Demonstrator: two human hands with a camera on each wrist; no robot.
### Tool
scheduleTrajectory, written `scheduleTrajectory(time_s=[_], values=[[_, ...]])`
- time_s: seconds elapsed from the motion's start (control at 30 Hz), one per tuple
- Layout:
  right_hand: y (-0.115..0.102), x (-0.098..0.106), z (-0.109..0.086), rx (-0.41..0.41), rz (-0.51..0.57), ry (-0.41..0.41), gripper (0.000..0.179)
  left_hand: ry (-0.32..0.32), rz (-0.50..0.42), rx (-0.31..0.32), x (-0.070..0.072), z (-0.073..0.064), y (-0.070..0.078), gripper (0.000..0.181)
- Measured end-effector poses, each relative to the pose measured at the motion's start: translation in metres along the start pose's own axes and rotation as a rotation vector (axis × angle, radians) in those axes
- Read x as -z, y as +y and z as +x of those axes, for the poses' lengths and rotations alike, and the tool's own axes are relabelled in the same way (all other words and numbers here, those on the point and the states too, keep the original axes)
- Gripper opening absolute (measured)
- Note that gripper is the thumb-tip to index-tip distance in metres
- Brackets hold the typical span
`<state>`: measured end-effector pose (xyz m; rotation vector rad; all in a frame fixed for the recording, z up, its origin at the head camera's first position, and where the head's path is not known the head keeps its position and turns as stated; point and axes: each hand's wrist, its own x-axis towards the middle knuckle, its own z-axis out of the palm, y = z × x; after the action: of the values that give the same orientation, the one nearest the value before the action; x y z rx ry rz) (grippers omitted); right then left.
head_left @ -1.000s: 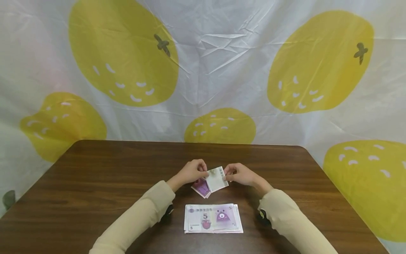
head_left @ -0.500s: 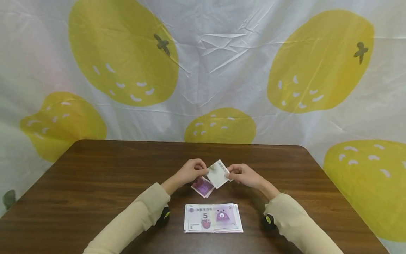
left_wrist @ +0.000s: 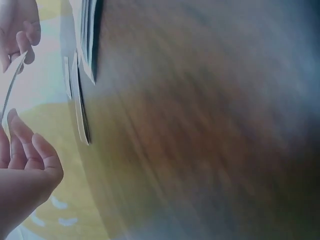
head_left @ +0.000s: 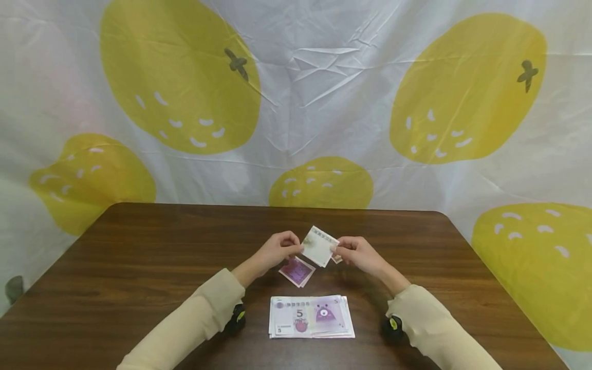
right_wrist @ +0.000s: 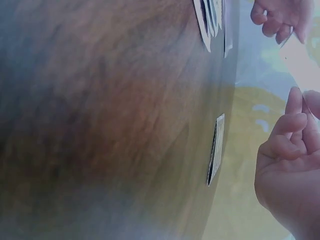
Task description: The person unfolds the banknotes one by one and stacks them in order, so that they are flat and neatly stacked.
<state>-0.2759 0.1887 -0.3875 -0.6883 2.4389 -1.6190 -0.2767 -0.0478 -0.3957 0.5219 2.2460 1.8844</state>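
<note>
Both hands hold a small pale banknote (head_left: 319,246), seemingly folded, with green print at one side and a row of characters along its upper edge. My left hand (head_left: 279,248) pinches its left corner between thumb and fingers; my right hand (head_left: 359,253) pinches the right corner. In the right wrist view the held banknote (right_wrist: 298,60) spans from one hand to the other, raised off the table. Just below the left hand lie folded purple banknotes (head_left: 297,272). A brownish folded note (head_left: 337,258) shows below the right fingertips, partly hidden.
Nearer the body, a stack of purple-and-white play banknotes (head_left: 311,317) marked 5 lies flat. The dark wooden table (head_left: 185,246) ends at a hanging white cloth (head_left: 296,118) printed with yellow fruit. Beige sleeves and dark wrist devices flank the stack.
The held banknote has moved up in the head view and turned between the hands. More of the purple notes now shows, and the brownish note has come into sight by the right fingers.
</note>
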Motion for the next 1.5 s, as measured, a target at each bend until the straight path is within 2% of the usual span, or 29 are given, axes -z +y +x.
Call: scheduleTrajectory(time_s=[0.23, 0.33, 0.5, 0.77, 0.9, 1.13, 1.27, 1.43, 1.5], values=[[0.004, -0.003, 0.000, 0.015, -0.013, -0.052, 0.017, -0.043, 0.066, -0.037, 0.001, 0.000, 0.004, 0.014], [0.005, -0.005, -0.001, 0.018, -0.017, -0.062, 0.017, -0.068, 0.076, -0.105, 0.000, 0.000, 0.005, 0.022], [0.005, -0.006, -0.002, 0.005, -0.010, -0.061, 0.017, -0.084, 0.147, -0.245, -0.001, 0.001, 0.004, 0.035], [0.006, -0.008, -0.005, 0.000, 0.023, -0.063, 0.017, -0.106, 0.237, -0.299, -0.001, -0.002, 0.005, 0.024], [0.007, -0.009, -0.005, 0.017, 0.001, -0.060, 0.017, -0.094, 0.269, -0.296, -0.001, -0.003, 0.006, 0.016], [-0.030, -0.015, -0.017, 0.011, -0.011, -0.064, 0.015, -0.113, 0.226, -0.268, -0.004, -0.020, 0.036, 0.007], [-0.031, -0.015, -0.018, 0.037, -0.005, -0.046, 0.019, -0.110, 0.207, -0.258, -0.004, -0.021, 0.037, 0.006], [-0.031, -0.015, -0.018, 0.056, 0.015, -0.032, 0.020, -0.116, 0.167, -0.214, -0.003, -0.021, 0.035, 0.009], [-0.031, -0.015, -0.018, 0.060, 0.017, -0.032, 0.020, -0.120, 0.145, -0.196, -0.002, -0.017, 0.029, 0.013]])
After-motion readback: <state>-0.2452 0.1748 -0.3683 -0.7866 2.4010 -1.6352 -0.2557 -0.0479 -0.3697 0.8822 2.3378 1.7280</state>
